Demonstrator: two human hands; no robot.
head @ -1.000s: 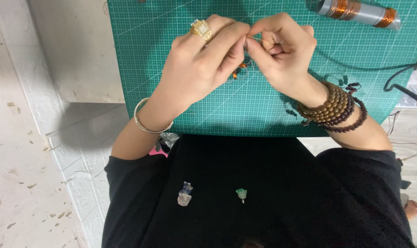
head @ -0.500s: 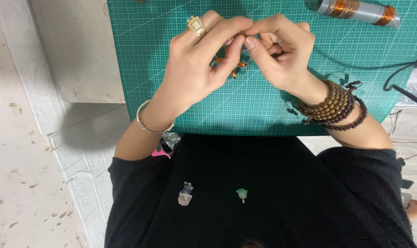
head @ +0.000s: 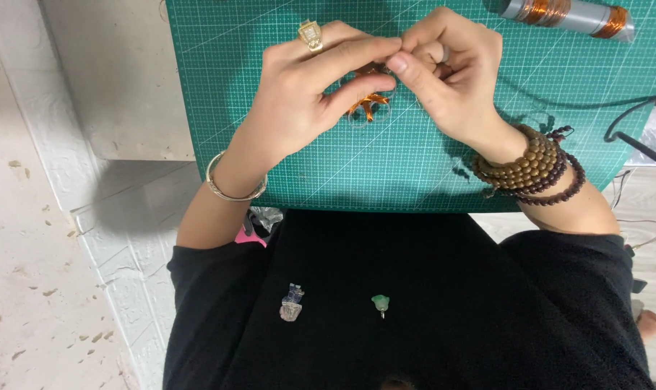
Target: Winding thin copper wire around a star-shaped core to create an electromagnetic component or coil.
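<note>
Both my hands have drawn closer over the green mat, left hand and right hand pinching one copper wire piece, fingertips now meeting.

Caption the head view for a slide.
Both hands, left hand and right hand, pinch a copper wire piece above a green cutting mat.

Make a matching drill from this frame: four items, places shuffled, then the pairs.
Items:
1. gold ring
2. wooden bead bracelets
3. copper wire spool
4. green pendant

Places:
A. on the black shirt
B. top right of the green cutting mat
C. on a finger of the left hand
D. around the wrist of the right hand

Pairs: 1-C, 2-D, 3-B, 4-A
</note>
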